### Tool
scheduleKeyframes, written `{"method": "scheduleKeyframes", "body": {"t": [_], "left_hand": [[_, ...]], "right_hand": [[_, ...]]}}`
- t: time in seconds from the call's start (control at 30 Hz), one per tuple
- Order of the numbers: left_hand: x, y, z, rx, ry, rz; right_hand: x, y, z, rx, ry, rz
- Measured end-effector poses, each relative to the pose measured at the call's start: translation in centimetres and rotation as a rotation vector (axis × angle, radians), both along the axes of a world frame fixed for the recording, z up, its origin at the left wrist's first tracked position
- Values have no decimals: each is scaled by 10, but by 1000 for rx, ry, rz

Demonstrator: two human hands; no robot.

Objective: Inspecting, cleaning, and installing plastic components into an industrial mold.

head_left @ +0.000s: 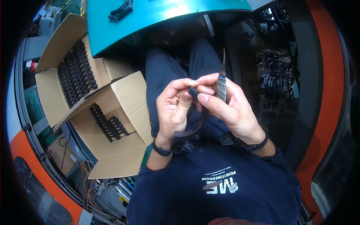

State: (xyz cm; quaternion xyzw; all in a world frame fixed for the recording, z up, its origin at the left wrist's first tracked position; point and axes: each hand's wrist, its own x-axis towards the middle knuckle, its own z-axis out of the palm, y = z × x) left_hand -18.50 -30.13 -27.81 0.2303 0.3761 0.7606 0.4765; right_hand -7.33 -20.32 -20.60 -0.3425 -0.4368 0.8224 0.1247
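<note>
A curved black plastic part (193, 92) is held between my two hands over my lap. My left hand (171, 107) is closed, its thumb and fingers pinching the part's end. My right hand (238, 108) grips a knife (222, 88) with a tape-wrapped handle, its thin blade pointing up and away from me. The right thumb and fingertips also press against the part's end. From there the part's dark, bent strip curves down between my wrists, partly hidden by the hands.
On the left stand two open cardboard boxes (129, 92) with rows of black parts (77, 75) inside. A teal tabletop (150, 22) lies ahead, carrying another black part (122, 10). Orange machine framing (318, 93) rises at the right. Cables (87, 183) hang at the lower left.
</note>
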Motion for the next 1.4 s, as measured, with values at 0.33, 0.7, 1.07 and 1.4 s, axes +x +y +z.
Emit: {"method": "scheduleKeyframes", "body": {"t": [0.33,0.7,1.07,1.4], "left_hand": [[3,-1,-1,-150,208,101],[1,8,11,-214,242,207],[-38,9,-10,-325,333,353],[-98,68,3,-384,527,445]], "right_hand": [[7,3,3,-68,-24,27],[19,19,-25,-83,-51,65],[8,136,-197,-547,-228,-403],[-139,219,-336,-550,-146,-651]]}}
